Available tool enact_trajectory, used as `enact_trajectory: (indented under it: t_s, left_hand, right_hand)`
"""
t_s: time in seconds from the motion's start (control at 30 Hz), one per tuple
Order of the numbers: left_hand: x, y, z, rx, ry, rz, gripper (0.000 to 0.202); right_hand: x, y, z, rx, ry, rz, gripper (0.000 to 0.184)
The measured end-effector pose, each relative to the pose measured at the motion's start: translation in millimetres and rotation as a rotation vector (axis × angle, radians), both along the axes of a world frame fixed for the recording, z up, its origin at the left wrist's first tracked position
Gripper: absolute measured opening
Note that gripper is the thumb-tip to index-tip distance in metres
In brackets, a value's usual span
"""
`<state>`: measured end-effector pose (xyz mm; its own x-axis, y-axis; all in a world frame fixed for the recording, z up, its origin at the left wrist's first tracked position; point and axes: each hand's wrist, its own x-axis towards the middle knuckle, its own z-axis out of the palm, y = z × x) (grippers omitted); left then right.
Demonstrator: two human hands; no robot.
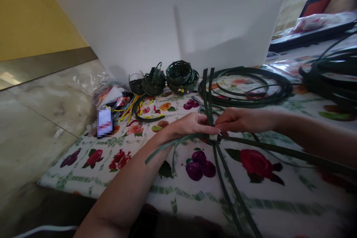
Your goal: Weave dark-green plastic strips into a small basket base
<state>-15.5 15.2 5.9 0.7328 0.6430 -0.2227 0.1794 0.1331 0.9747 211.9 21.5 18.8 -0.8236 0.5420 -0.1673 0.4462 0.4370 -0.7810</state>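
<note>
We've room for a hand over the tablecloth [103,148] L of the crossed strips [232,141], beyond our L forearm [139,171]; behind the strips, woven baskets [178,83] & a flat coil [286,88] block us; to their R, our R forearm [306,134].

Strips [205,81] seemingly dark green

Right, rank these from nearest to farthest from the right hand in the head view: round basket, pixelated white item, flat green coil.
1. Flat green coil: just behind the right hand.
2. Round basket: back, to the left.
3. Pixelated white item: far left.
</note>
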Motion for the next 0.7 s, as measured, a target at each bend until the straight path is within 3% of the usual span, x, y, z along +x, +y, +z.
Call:
enact_trajectory:
  t_s: [0.43, 0.7]
  left_hand:
    - [2, -2, -3.8, -0.051, -0.076, -0.072, 0.037]
    - [6, -1, -2.8, -0.001, -0.074, 0.067, 0.048]
  right_hand:
    - [3, -5, 9.6, -0.002, -0.071, 0.008, 0.044]
    - [15, -2, 9.0, 0.022, -0.008, -0.069, 0.054]
